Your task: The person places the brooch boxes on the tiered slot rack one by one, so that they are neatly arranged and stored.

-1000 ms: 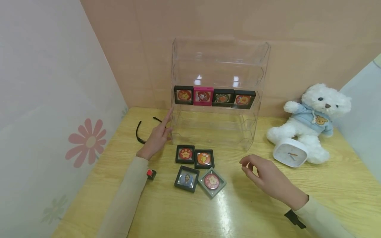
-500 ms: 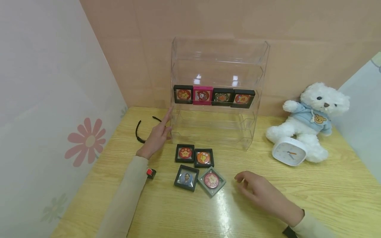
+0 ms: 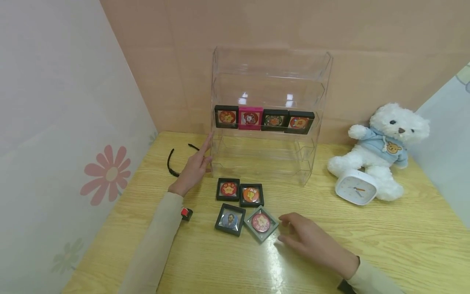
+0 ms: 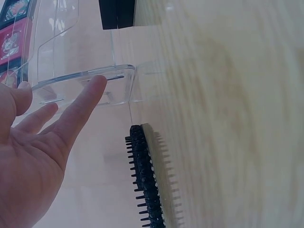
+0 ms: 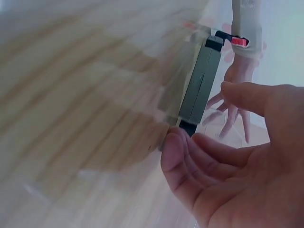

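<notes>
My left hand (image 3: pixel 192 169) rests its extended fingers on the left side of a clear acrylic display rack (image 3: pixel 271 75); the left wrist view shows a fingertip at the rack's lower edge (image 4: pixel 85 73). My right hand (image 3: pixel 315 243) is just right of a grey-green square case (image 3: pixel 261 224) holding a pink star badge. Its thumb and fingers are spread apart with nothing between them. In the right wrist view the case (image 5: pixel 202 83) stands beyond the fingertips; whether they touch it I cannot tell. Three black cases, a star one (image 3: pixel 228 189), a thumbs-up one (image 3: pixel 251 195) and a portrait one (image 3: pixel 230 219), lie beside it.
One rack shelf bears several badge cases, among them a pink one (image 3: pixel 251 118). A black toothed headband (image 4: pixel 145 175) lies left of the rack. At the right sit a white teddy bear (image 3: pixel 385 141) in a blue top and a white clock (image 3: pixel 356 188).
My right hand has moved down and left to the grey-green case, its thumb and fingers parting. The left hand stays against the rack, and the cases have not moved.
</notes>
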Tool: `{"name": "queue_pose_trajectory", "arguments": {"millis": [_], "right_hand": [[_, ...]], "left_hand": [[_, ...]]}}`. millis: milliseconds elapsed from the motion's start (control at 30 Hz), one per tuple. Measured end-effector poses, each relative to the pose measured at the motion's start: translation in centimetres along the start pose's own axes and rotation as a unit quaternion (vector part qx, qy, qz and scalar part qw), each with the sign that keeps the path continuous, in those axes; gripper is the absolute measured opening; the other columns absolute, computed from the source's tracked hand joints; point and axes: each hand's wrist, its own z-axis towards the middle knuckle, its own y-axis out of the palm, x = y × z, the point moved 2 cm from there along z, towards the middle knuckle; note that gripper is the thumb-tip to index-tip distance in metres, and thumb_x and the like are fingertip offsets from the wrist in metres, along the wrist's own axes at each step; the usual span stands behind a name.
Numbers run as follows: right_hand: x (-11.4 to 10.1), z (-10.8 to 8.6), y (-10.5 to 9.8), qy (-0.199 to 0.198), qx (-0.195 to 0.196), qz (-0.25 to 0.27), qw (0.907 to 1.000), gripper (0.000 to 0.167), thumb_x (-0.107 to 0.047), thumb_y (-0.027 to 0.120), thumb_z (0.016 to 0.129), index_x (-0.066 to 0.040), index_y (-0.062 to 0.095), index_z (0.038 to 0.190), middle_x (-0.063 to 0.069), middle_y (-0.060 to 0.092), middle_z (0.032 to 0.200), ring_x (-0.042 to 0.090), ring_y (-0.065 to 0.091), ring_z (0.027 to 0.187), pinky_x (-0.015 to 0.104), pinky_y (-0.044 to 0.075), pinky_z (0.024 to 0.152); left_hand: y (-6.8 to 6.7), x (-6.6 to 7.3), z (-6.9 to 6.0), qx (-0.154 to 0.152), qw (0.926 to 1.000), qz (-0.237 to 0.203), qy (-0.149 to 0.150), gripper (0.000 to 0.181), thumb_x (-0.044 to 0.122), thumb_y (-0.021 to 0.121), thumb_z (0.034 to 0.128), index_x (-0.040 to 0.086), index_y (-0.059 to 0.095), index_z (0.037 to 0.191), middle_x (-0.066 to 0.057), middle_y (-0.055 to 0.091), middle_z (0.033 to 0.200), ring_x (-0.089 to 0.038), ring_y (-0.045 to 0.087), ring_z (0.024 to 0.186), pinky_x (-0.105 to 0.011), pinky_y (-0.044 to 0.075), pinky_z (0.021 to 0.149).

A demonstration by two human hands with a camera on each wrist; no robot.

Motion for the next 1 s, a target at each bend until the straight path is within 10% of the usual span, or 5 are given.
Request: {"name": "queue_pose_trajectory", "arguments": {"millis": [533,1000], "right_hand": [[-2.6,1.7,1.8,0.078,0.003,-0.062,0.9950,0.074,-0.062,0.077,0.081,0.001,0.064,0.117,-0.001,0.058,0.101,0.011,0.056,0.089,0.037,0.057,0.081],[-3.5,2.2,2.1,0.111,0.003,-0.103,0.9885,0.072,-0.056,0.084,0.075,0.004,0.061,0.108,0.002,0.051,0.091,0.012,0.045,0.075,0.032,0.053,0.066]], "left_hand": [[-0.1,0.3,0.0,0.006,0.9988,0.039,0.030,0.076,0.011,0.044,0.1090,0.043,0.000,0.162,-0.015,0.025,0.163,-0.037,0.050,0.132,-0.048,0.055,0.096],[-0.1,0.1,0.0,0.000,0.9996,0.019,0.019,0.079,0.008,0.044,0.1089,0.048,0.000,0.160,-0.015,0.027,0.163,-0.038,0.054,0.128,-0.043,0.062,0.082]]}}
